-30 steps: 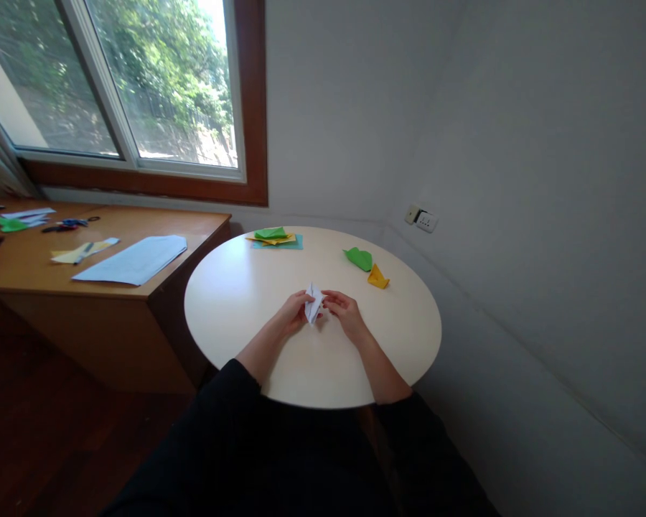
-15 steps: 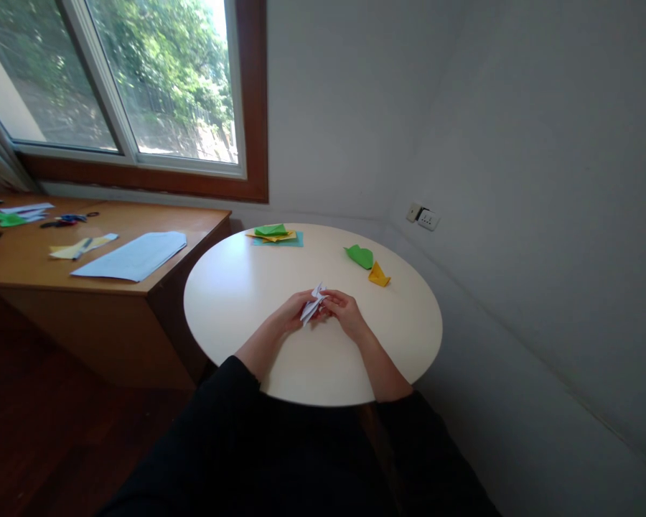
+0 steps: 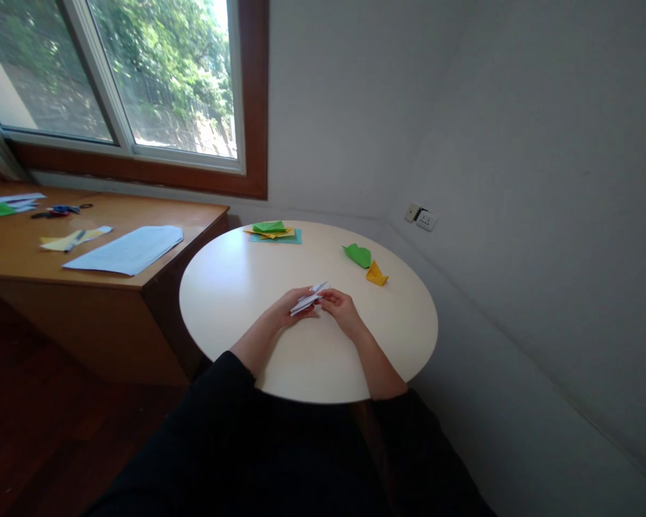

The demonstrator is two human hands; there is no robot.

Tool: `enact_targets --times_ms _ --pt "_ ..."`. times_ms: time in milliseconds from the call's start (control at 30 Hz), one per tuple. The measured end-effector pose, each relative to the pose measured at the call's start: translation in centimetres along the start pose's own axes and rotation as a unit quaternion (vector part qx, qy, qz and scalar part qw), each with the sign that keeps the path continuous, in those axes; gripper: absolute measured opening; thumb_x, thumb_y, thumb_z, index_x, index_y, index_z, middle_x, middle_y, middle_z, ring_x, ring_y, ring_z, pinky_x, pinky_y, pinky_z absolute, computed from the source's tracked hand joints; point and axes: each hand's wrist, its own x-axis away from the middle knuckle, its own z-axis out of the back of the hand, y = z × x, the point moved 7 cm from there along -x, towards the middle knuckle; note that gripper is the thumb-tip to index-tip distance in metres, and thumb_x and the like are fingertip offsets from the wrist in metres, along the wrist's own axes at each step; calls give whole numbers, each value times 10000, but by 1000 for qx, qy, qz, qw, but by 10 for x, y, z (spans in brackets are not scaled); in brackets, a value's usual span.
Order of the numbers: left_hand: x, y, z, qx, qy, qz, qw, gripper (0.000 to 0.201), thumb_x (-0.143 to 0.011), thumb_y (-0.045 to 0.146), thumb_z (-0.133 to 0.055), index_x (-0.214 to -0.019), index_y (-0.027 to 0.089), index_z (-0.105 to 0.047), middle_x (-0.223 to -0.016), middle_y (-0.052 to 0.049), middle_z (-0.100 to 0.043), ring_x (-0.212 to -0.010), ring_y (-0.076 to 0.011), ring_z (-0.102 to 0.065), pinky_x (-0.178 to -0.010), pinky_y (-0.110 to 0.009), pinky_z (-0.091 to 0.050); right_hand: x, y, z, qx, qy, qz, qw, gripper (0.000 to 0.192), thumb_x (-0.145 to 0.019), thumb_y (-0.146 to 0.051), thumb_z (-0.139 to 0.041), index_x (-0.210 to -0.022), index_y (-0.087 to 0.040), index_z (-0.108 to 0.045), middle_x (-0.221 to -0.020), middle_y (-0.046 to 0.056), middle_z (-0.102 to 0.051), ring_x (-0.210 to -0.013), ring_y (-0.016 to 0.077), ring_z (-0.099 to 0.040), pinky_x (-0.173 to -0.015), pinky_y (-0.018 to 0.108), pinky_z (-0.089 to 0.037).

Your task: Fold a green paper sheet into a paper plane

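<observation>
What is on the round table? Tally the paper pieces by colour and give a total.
White: 1, the folded paper held by left hand and right hand
Green: 2
Yellow: 2
Teal: 1
Total: 6

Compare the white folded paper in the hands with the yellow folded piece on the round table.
The white folded paper is pinched between the left hand and right hand; the yellow folded piece lies untouched on the table. The white one is long and flattish, the yellow one a short triangle. Both are folded paper.
</observation>
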Motion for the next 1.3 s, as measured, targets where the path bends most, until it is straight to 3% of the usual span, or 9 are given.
enact_targets --times_ms 267,467,567,633,733,867,933,1067,1300 --pt "3 0 3 95 38 10 995 136 -743 173 -617 -868 121 -629 -691 -48 -644 -607 -144 -599 -723 -342 -541 -3 -4 14 40 75 59 995 177 -609 -268 -715 -766 -197 -673 -817 23 -704 -804 183 -644 -815 343 -493" --pt "4 2 -1 174 19 8 985 235 -822 244 -532 -982 77 -577 -888 -147 -657 -847 -238 -651 -774 -361 -526 -2 -5 23 103 137 87 981 174 -631 -267 -676 -780 -177 -683 -832 51 -709 -824 202 -643 -762 331 -513" --pt "3 0 -1 174 22 13 984 304 -849 270 -508 -1072 65 -532 -911 -166 -648 -860 -244 -650 -758 -357 -526 -1 -4 24 124 145 84 978 212 -657 -279 -655 -835 -169 -690 -889 70 -710 -861 214 -643 -738 322 -523" --pt "3 4 0 176 32 -17 984 378 -847 273 -523 -1179 102 -464 -936 -154 -638 -855 -236 -651 -768 -370 -519 -1 -4 24 130 150 81 977 257 -666 -293 -654 -883 -161 -691 -935 82 -707 -886 222 -643 -745 328 -526" --pt "5 13 1 158 50 -87 982 605 -823 292 -567 -1341 266 -253 -966 -107 -618 -858 -224 -652 -772 -384 -504 0 -4 22 133 149 75 977 321 -673 -316 -655 -943 -147 -685 -996 102 -696 -920 235 -639 -771 345 -525" --pt "9 20 -5 113 35 -131 984 805 -780 342 -617 -1361 448 -69 -883 -20 -608 -796 -187 -652 -761 -362 -480 -1 -2 20 145 140 67 977 377 -676 -332 -653 -1002 -144 -673 -1047 114 -681 -972 248 -625 -780 356 -526" --pt "10 22 -8 100 14 -142 985 803 -762 335 -631 -1359 459 -108 -858 -1 -614 -786 -161 -641 -763 -329 -464 -1 -2 19 150 135 65 977 387 -676 -336 -654 -1018 -157 -670 -1069 107 -674 -988 247 -619 -776 355 -529" --pt "6 17 -8 91 -2 -131 987 625 -728 322 -650 -1289 356 -377 -867 -3 -637 -800 -131 -615 -768 -269 -442 -1 -2 17 157 115 65 979 361 -681 -324 -657 -1011 -179 -677 -1079 93 -671 -1000 246 -614 -764 355 -534" --pt "-2 7 -2 82 31 -106 991 327 -700 327 -670 -989 179 -633 -823 -46 -657 -786 -142 -618 -801 -266 -451 -1 1 15 177 87 75 978 322 -692 -282 -658 -1004 -207 -682 -1058 72 -682 -984 235 -619 -746 347 -532"
